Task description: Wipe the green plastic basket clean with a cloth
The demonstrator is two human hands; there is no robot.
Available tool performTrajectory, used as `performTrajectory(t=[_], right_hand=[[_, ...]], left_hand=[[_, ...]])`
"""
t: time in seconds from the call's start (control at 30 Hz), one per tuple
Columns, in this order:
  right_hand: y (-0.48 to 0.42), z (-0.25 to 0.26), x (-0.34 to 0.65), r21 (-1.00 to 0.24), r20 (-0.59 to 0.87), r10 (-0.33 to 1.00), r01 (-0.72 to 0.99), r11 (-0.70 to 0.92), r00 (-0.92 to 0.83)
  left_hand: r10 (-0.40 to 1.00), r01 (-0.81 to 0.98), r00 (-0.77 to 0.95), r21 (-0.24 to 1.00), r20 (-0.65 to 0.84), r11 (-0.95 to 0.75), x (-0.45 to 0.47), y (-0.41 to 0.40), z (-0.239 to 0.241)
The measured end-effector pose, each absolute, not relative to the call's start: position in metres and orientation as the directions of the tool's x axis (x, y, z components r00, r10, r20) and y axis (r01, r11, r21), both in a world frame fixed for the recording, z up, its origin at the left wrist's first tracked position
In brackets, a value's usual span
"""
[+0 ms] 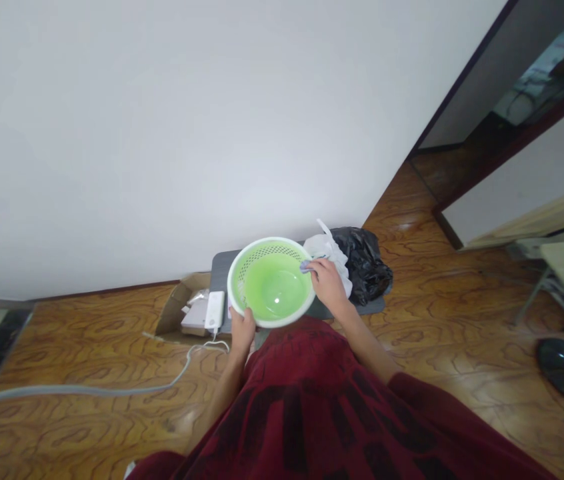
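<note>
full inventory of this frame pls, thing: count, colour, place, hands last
colander basket: 1, green with white rim, over the grey table, held at both sides
cloth: 1, bluish, small, at the basket's right rim under the right hand
grey table: 1, grey, low, against the white wall
white plastic bag: 1, white, on the table behind the right hand
black bag: 1, black, at the table's right end
cardboard box: 1, brown, open, on the floor left of the table
power bank: 1, white, at the box's right edge, cable attached
cable: 1, white-grey, across the wooden floor to the left
left hand: 1, gripping the basket's near-left rim
right hand: 1, on the basket's right rim, pressing the cloth
</note>
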State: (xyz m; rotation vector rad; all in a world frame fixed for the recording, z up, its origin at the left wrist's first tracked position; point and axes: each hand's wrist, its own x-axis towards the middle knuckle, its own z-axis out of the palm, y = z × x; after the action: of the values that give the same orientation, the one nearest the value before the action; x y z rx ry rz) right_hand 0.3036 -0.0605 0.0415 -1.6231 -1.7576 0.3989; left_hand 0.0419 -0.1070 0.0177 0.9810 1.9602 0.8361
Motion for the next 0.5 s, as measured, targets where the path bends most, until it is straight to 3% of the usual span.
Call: performTrajectory(t=[0.2, 0.5], right_hand=[[-0.102, 0.042, 0.303, -0.664, 0.251, 0.968, 0.73, 0.162, 0.014], [-0.108, 0.046, 0.304, -0.652, 0.23, 0.973, 0.742, 0.158, -0.004]], left_hand=[[0.826, 0.328, -0.453, 0.799, -0.335, 0.504, 0.047, -0.107, 0.02], [0.78, -0.013, -0.297, 0.819, -0.551, 0.574, 0.047, -0.107, 0.014]])
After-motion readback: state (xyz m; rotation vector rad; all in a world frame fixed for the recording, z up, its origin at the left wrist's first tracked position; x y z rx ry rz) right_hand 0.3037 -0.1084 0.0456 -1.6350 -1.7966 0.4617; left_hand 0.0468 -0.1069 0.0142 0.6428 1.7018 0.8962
